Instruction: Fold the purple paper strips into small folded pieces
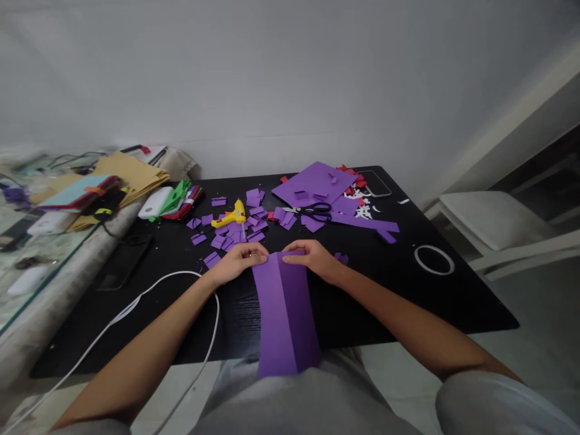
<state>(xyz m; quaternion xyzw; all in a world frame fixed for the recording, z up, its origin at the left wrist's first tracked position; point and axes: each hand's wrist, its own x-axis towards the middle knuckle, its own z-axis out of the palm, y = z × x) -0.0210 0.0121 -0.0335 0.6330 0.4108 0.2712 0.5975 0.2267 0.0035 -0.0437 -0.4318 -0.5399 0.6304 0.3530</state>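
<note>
A long purple paper sheet [285, 314] lies lengthwise on the black table [385, 290], folded along its middle and hanging over the near edge onto my lap. My left hand [238, 261] pinches the sheet's far left corner, fingers closed on it. My right hand [312, 257] presses and grips the far right corner. Just beyond my hands lie several small purple paper pieces [235, 232], a yellow glue gun [232, 216] and black scissors [312, 211].
A larger purple sheet [312, 181] with red and white scraps lies at the back. A white tape ring [434, 260] sits at right. A white cable [149, 293] crosses the left. Stacked paper and envelopes [122, 175] are at far left, a white chair [493, 217] at right.
</note>
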